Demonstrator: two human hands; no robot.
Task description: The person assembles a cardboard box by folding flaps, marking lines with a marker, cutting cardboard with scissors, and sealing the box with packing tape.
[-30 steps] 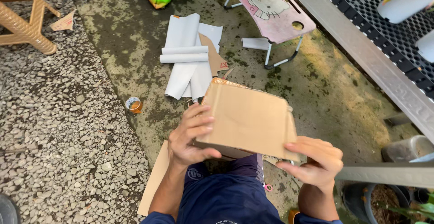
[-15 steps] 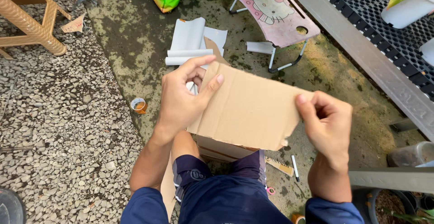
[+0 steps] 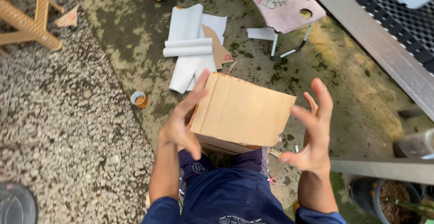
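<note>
- While your left hand touched the cardboard box at its left edge, fingers spread, nothing was clasped.
- Your right hand hovered open just right of it, apart.

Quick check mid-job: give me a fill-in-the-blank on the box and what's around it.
1. The left hand touches the ____ cardboard box.
2. The right hand is ____, fingers spread beside the box.
3. The tape roll lies on the box's ____ side.
4. The paper rolls are ____.

Missing: brown; open; left; white
</note>
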